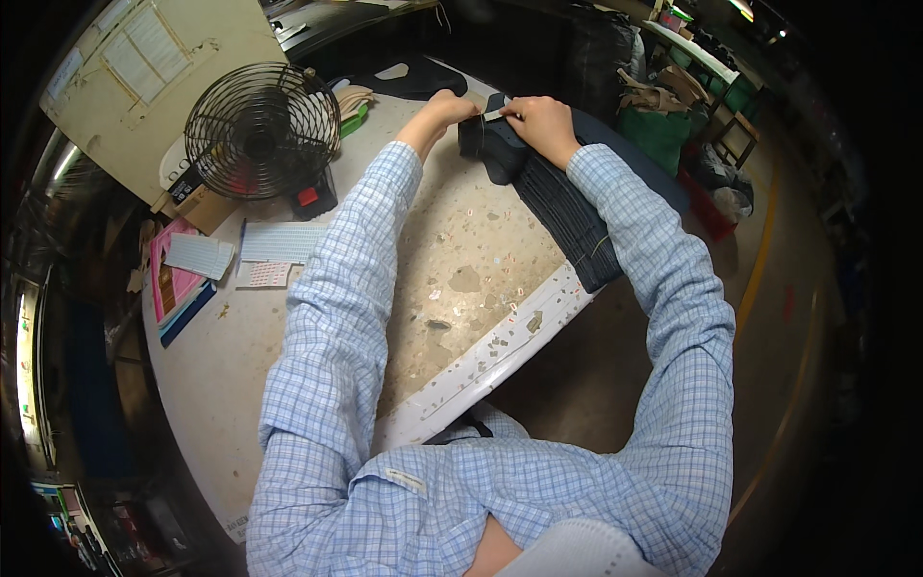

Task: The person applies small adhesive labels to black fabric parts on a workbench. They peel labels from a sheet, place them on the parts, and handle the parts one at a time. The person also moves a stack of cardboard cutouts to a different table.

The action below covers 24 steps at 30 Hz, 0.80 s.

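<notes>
Both arms reach to the far side of the table. My left hand (450, 110) is closed, its fingertips at the left end of a small bundle of dark, curved cut pieces (498, 152). My right hand (544, 125) bends over the same bundle from the right, fingers drawn together. A small white slip (492, 115) shows between the hands, on top of the bundle, and a thin tie runs near it. What the fingertips pinch is too small to make out. Beside the bundle, a long row of stacked dark pieces (567, 216), tied with a thin band, lies along the table's right edge.
A black desk fan (258, 135) stands at the far left of the worn white table (471, 370). Nearer are printed sheets (279, 242), a pink booklet (168, 264) and a blue-edged pad (189, 313). Dark flat pieces (413, 79) lie behind my left hand. Sacks (654, 135) crowd the floor at right.
</notes>
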{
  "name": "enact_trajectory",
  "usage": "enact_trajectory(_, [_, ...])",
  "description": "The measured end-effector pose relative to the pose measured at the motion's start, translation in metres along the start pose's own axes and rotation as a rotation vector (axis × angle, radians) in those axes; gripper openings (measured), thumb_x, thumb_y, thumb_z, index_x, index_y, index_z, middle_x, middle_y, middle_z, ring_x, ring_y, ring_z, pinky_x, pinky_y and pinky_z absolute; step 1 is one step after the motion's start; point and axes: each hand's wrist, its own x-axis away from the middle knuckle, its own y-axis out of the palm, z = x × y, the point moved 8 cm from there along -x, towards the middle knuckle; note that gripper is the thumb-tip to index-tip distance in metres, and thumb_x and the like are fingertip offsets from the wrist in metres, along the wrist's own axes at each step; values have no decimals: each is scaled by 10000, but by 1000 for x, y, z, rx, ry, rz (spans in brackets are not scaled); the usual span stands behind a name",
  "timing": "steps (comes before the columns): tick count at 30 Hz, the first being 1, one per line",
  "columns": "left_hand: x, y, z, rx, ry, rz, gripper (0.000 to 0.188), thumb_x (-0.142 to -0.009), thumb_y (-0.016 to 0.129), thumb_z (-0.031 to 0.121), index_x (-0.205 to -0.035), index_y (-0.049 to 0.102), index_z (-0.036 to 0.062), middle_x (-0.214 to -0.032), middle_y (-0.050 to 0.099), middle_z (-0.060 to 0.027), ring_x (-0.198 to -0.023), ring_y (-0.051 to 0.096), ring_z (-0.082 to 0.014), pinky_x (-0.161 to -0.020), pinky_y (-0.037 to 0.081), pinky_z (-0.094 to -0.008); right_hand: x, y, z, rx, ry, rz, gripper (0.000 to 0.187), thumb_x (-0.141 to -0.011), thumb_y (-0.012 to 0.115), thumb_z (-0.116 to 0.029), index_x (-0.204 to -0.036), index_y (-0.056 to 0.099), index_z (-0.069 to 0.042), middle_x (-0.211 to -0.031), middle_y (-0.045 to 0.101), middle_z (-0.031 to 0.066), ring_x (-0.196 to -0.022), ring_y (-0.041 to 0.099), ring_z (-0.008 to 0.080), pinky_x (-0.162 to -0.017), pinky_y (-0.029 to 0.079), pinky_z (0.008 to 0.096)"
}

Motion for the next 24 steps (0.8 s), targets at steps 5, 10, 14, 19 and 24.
enact_trajectory(5, [-2, 0, -2, -23, -1, -21, 329, -814, 717, 280, -914, 711, -33, -900, 692, -103, -734, 585, -151, -616, 412, -277, 2, 3, -27, 67, -300, 89, 123, -808, 650, -217, -833, 756, -158, -761, 698, 31, -692, 683, 226, -618, 541, 351])
enact_trajectory(10, [-7, 2, 0, 18, 53, 13, 335, -809, 718, 264, -920, 706, -52, -933, 687, -115, -886, 626, -206, -820, 458, -297, 0, 20, -20, 207, -249, 4, 133, -796, 623, -177, -766, 733, -108, -732, 689, 70, -691, 682, 235, -602, 541, 326])
enact_trajectory(14, [0, 5, 7, -35, 12, 39, 311, -805, 712, 229, -929, 706, -56, -953, 689, -127, -902, 621, -185, -804, 460, -283, -2, 27, -33, 354, -364, -43, 132, -780, 615, -152, -741, 706, -66, -720, 684, 98, -701, 685, 245, -599, 544, 324])
enact_trajectory(19, [26, 8, 21, 198, 124, 41, 282, -813, 690, 218, -949, 696, -28, -967, 679, -130, -917, 612, -163, -771, 470, -283, -4, 14, -32, 126, -292, -169, 234, -817, 650, -251, -808, 711, -25, -784, 684, 117, -758, 690, 260, -638, 556, 339])
enact_trajectory(24, [40, 9, -25, 354, -216, 52, 434, -945, 549, 355, -1164, 583, -18, -1035, 627, -117, -905, 603, -184, -812, 519, -337, 11, 23, -34, 217, -163, -293, 309, -759, 749, -262, -855, 701, 28, -972, 640, 179, -801, 689, 314, -687, 571, 366])
